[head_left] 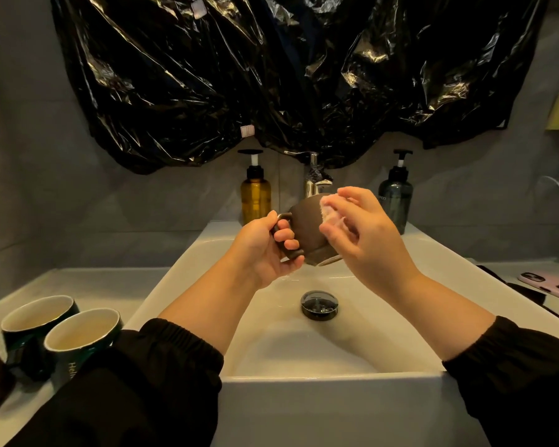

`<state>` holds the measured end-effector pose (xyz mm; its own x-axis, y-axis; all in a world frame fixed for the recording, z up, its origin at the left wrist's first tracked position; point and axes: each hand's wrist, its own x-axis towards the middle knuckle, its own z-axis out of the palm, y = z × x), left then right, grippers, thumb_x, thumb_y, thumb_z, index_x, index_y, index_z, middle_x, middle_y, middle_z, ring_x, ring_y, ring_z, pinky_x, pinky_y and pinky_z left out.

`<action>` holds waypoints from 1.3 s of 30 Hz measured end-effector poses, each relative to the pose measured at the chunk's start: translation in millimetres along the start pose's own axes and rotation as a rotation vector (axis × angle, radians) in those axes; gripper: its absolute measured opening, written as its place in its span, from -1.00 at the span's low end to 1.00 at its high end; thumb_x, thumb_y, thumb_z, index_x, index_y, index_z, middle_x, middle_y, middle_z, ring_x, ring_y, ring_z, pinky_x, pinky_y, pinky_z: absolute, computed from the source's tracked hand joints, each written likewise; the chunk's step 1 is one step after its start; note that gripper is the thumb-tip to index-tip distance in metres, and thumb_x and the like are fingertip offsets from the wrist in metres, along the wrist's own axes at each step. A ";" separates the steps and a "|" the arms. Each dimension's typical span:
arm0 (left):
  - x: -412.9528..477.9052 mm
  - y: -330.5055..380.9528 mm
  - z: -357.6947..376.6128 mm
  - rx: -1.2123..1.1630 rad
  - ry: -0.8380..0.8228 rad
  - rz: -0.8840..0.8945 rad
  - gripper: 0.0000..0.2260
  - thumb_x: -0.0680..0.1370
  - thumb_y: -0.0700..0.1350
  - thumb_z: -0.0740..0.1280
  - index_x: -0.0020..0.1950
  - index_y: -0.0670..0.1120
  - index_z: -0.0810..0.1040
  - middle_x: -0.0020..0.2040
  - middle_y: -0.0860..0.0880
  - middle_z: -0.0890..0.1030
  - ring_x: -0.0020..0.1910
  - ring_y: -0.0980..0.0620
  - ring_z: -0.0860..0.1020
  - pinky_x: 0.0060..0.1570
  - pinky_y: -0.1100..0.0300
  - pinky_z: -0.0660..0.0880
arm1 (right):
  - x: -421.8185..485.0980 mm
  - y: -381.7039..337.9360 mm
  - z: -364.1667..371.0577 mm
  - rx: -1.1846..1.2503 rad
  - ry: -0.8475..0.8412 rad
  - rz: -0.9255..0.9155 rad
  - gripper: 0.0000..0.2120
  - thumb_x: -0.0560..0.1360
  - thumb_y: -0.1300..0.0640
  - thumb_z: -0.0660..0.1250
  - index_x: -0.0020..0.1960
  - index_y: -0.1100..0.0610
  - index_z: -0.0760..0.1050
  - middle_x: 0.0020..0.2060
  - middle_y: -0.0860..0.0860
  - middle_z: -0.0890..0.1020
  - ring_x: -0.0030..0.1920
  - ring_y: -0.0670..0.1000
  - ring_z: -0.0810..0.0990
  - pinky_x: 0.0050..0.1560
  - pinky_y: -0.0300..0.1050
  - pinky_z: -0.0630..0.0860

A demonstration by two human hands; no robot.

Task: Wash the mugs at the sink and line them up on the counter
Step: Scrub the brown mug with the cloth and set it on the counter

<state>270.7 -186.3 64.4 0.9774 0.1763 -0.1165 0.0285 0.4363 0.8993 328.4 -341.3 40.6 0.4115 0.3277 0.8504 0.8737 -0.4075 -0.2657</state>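
Over sink [304, 379]: one brown mug [307, 227], left hand [265, 250] gripping handle.
Right hand [365, 233]: grasps one sponge [331, 211], seemingly.
Left of sink: two green mugs [39, 321] [81, 337].

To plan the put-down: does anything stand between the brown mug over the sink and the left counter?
Nothing visible blocks the way. The left hand holds the brown mug over the sink; two dark mugs already stand on the near left counter.

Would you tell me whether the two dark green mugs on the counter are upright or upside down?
Upright: the nearer dark green mug and the farther dark green mug show pale insides facing up.
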 end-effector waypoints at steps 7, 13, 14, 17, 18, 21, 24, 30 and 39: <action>-0.3 3.9 -4.4 -0.095 0.030 -0.015 -0.59 0.67 0.03 -0.02 -0.31 -0.06 0.36 -0.52 0.02 0.33 -0.44 0.09 0.32 -0.25 0.14 0.37 | 2.0 6.4 -0.8 -0.039 0.064 -0.091 -0.75 0.56 0.20 0.29 0.21 0.21 0.56 0.14 0.11 0.51 0.08 -0.08 0.48 0.09 -0.30 0.50; -0.2 4.3 -4.6 -0.226 0.037 -0.049 -0.61 0.67 0.03 -0.03 -0.30 -0.05 0.33 -0.49 0.04 0.28 -0.46 0.09 0.30 -0.28 0.17 0.37 | -2.4 -2.4 0.4 -0.130 -0.015 -0.334 -0.76 0.47 0.40 0.34 0.13 0.27 0.60 0.10 0.17 0.57 0.09 0.09 0.58 0.14 -0.16 0.54; -0.7 4.2 -4.6 -0.238 0.043 -0.053 -0.61 0.66 0.03 -0.02 -0.30 -0.06 0.34 -0.47 0.03 0.28 -0.45 0.09 0.30 -0.26 0.17 0.38 | -2.1 -5.3 1.9 -0.172 -0.046 -0.389 -0.73 0.44 0.42 0.38 0.12 0.27 0.61 0.10 0.18 0.58 0.11 0.13 0.58 0.14 -0.17 0.52; -1.2 5.0 -5.4 -0.278 0.056 -0.061 -0.62 0.66 0.01 -0.02 -0.30 -0.07 0.33 -0.48 0.03 0.28 -0.45 0.09 0.29 -0.25 0.16 0.38 | 0.7 -3.5 2.0 -0.176 -0.024 -0.409 -0.73 0.44 0.41 0.37 0.11 0.26 0.62 0.09 0.17 0.60 0.11 0.12 0.59 0.17 -0.22 0.49; -1.1 5.8 -5.8 -0.297 0.057 -0.064 -0.63 0.66 0.00 -0.02 -0.30 -0.07 0.33 -0.47 0.03 0.27 -0.45 0.09 0.29 -0.27 0.16 0.38 | 1.3 -0.2 0.9 -0.134 0.023 -0.355 -0.74 0.45 0.42 0.35 0.11 0.26 0.61 0.09 0.16 0.60 0.10 0.10 0.59 0.18 -0.20 0.50; -0.7 7.4 -6.9 -0.358 0.065 -0.077 -0.63 0.66 0.01 -0.01 -0.28 -0.07 0.34 -0.48 0.02 0.29 -0.46 0.10 0.30 -0.31 0.18 0.39 | 3.6 10.3 -3.9 -0.056 0.176 -0.161 -0.75 0.47 0.40 0.36 0.13 0.26 0.61 0.05 0.15 0.57 0.04 0.08 0.59 0.13 -0.21 0.53; -0.8 7.1 -6.2 -0.367 0.075 -0.085 -0.63 0.66 0.01 -0.01 -0.28 -0.08 0.35 -0.48 0.02 0.30 -0.47 0.10 0.30 -0.31 0.18 0.39 | 1.8 5.3 -1.2 -0.080 0.166 -0.216 -0.77 0.48 0.40 0.34 0.12 0.28 0.61 0.02 0.16 0.60 0.00 0.08 0.61 0.07 -0.13 0.58; -1.6 7.5 -7.8 -0.379 0.079 -0.089 -0.63 0.66 0.00 -0.02 -0.29 -0.09 0.33 -0.46 0.03 0.28 -0.47 0.10 0.30 -0.28 0.17 0.40 | 1.4 -9.5 4.3 -0.225 0.017 -0.543 -0.83 0.54 0.27 0.29 0.00 0.28 0.65 -0.02 0.16 0.63 0.03 0.12 0.59 0.18 -0.20 0.48; -6.2 6.8 -5.8 -0.054 -0.081 -0.017 -0.62 0.66 0.02 0.00 -0.31 -0.06 0.35 -0.49 0.03 0.31 -0.47 0.09 0.32 -0.28 0.15 0.37 | 4.2 0.3 -9.1 0.098 0.164 -0.038 -0.81 0.58 0.24 0.26 0.13 0.20 0.58 0.06 0.05 0.60 0.10 -0.07 0.53 0.17 -0.17 0.49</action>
<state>263.7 -179.4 68.8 0.9907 0.0973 -0.0953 0.0362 0.4864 0.8730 328.1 -347.9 48.3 0.3371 0.1942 0.9212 0.9121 -0.3100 -0.2684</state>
